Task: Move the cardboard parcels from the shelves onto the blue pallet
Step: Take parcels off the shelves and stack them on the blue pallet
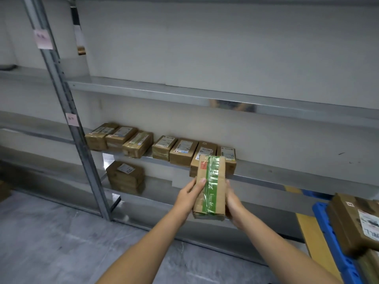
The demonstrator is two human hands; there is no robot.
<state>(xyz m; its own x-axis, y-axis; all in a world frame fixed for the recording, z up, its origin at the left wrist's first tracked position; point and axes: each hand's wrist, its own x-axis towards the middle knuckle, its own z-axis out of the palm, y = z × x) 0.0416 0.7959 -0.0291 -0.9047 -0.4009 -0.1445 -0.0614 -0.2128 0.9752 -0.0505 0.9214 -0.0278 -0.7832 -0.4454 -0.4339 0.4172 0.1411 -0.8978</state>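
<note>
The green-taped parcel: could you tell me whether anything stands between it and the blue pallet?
Nothing visible does: the left hand and right hand hold the green-taped parcel in open air; the blue pallet lies rightward.

You're standing in a warehouse or parcel stockroom: bare galvanised steel racking (184, 93) with pink paper tags (43, 39) on its upright (61, 85), rows of cardboard parcels (183, 152) bearing shipping labels, a blue plastic pallet (333, 240) on a grey concrete floor (51, 242) with yellow line marking (313, 240)

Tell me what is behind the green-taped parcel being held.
On the shelf, one labelled parcel and its neighbour lie behind the green-taped parcel; it covers their front ends, hiding anything there.
</note>
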